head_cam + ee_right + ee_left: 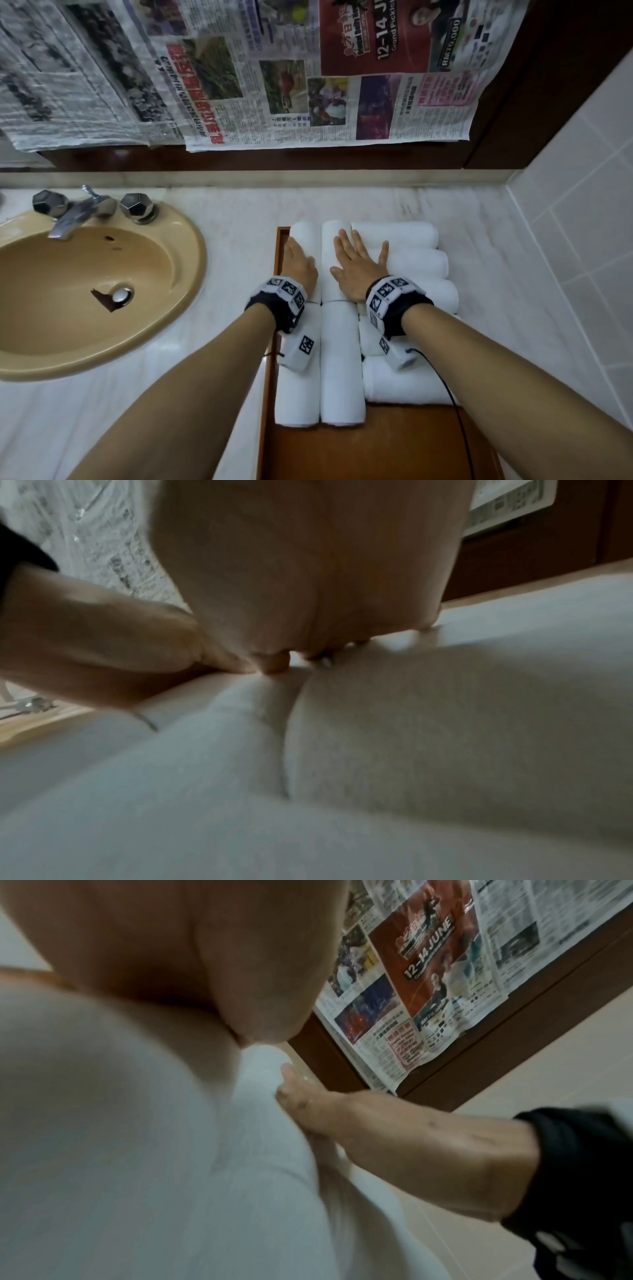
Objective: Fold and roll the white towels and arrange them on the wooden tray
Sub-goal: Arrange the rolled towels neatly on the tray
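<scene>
Several rolled white towels [342, 359] in wooden tray [270, 359], left hand [298, 262] and right hand [356, 267] flat on them, grip loose.

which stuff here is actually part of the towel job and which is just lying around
Part of the job:
- rolled white towels
- wooden tray
- left hand and right hand, both flat on the rolls

Just there:
- sink
- tap
- newspaper sheets hung above the counter
</scene>
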The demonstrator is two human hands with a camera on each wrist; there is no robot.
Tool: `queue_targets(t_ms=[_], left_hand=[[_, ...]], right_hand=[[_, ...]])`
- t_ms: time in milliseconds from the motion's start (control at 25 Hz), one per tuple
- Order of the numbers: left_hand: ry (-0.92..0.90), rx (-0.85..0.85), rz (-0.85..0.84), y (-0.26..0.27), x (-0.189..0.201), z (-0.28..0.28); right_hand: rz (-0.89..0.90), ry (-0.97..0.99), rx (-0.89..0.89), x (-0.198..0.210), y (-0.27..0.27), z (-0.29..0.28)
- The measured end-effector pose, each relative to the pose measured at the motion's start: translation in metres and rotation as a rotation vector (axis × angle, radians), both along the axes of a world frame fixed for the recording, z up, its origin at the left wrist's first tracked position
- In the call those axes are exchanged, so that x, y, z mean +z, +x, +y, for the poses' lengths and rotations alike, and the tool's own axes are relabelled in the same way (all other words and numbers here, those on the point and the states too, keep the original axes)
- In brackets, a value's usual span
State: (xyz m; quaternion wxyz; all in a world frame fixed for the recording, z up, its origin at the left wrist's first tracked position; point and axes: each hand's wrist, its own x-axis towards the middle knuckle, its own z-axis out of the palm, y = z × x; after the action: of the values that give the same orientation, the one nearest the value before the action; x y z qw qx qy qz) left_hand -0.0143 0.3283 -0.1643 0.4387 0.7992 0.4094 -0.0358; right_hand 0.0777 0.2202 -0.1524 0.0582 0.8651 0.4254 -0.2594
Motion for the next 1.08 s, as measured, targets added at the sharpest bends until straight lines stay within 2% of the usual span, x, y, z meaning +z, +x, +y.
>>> queue_targets(t_ms=[120, 200, 360, 560, 680, 880, 1080], left_hand=[[0.018, -0.098, -0.028, -0.016, 0.014, 0.007], [0.086, -0.200, -0.083, -0.042, 0.014, -0.008], [0.230, -0.322, -0.073, -0.089, -0.020, -0.057], [0.352, -0.254, -0.154, -0.094, -0.050, -0.064], [0.353, -0.248, -0.124, -0.091, -0.054, -0.065], [0.205, -0.191, -0.114, -0.100, -0.026, -0.070], [0.289, -0.150, -0.161, -0.122, -0.036, -0.094]], right_hand=[[0.031, 0.091, -0.046, 0.019, -0.017, -0.010], [0.013, 0.165, -0.072, 0.018, -0.052, -0.032], [-0.098, 0.150, -0.033, -0.008, -0.102, -0.068], [-0.276, 0.222, 0.039, -0.029, -0.097, -0.070], [-0.277, 0.209, 0.037, -0.032, -0.099, -0.070], [-0.197, 0.219, -0.008, -0.016, -0.102, -0.074], [-0.273, 0.285, -0.021, -0.030, -0.126, -0.088]])
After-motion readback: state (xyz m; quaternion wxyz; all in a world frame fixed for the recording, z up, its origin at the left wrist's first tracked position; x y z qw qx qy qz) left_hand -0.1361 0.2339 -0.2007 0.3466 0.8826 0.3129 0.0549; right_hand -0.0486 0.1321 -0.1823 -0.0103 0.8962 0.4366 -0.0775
